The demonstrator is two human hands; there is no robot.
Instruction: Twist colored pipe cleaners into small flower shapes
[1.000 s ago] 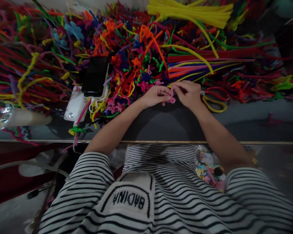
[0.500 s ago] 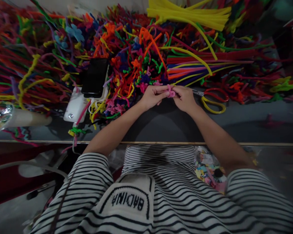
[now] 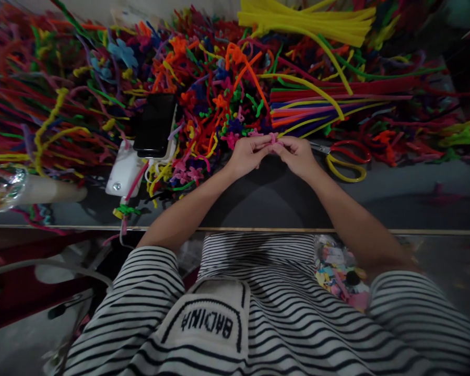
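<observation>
A small pink pipe cleaner [image 3: 273, 139], bent into a compact shape, sits between my two hands over the near part of the dark table. My left hand [image 3: 247, 155] pinches it from one side with thumb and forefinger. From the other side my right hand [image 3: 297, 155] grips it too, thumb pressed near the left fingertips. The fingers cover much of the pink piece. Just beyond the hands lies a bundle of straight, many-coloured pipe cleaners [image 3: 309, 110]. Scissors [image 3: 348, 159] with red and yellow handles rest to the right of my right hand.
Tangled pipe cleaners [image 3: 211, 94] heap along the back of the table [image 3: 250, 209]. A yellow bundle [image 3: 309, 23] lies on top. To the left are a black phone [image 3: 154, 125], a white power bank [image 3: 124, 169] with a cable, and a lidded drink cup [image 3: 43, 189].
The pink pipe cleaner's round coil, facing me before, is now mostly covered. My right thumb has come over it, close to the left fingertips. The whole view has shifted slightly.
</observation>
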